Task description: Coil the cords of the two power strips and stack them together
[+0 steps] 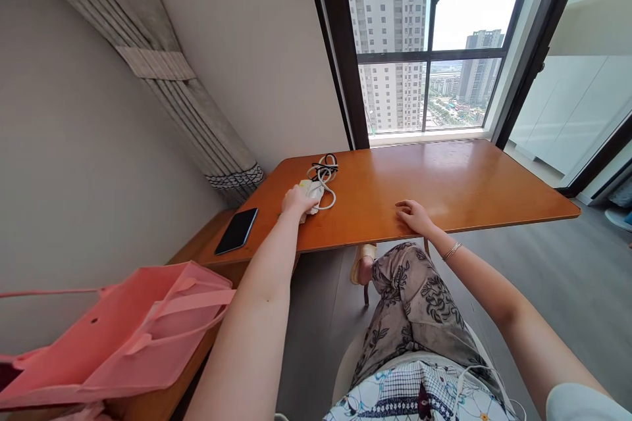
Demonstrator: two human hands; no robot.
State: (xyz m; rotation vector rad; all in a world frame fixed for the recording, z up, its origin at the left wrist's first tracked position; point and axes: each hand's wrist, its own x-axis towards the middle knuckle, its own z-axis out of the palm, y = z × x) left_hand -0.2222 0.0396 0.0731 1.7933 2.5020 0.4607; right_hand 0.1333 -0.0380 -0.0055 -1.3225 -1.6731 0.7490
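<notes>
My left hand (297, 200) is closed around a white block that looks like a power strip (316, 191), on the left part of the brown wooden table (395, 184). The hand covers part of it. A looped white cord (334, 200) and a bundled black cable (326, 165) lie against its far side. My right hand (413, 216) rests on the table's near edge, fingers stretched out and holding nothing. Left of my left hand lies a dark phone (237, 231), flat on the wood.
A pink felt bag (148, 329) stands at the lower left, on a lower wooden surface. Behind the table are a grey curtain (197, 118), a wall and a window (429, 56). My legs (419, 296) are below the table's near edge.
</notes>
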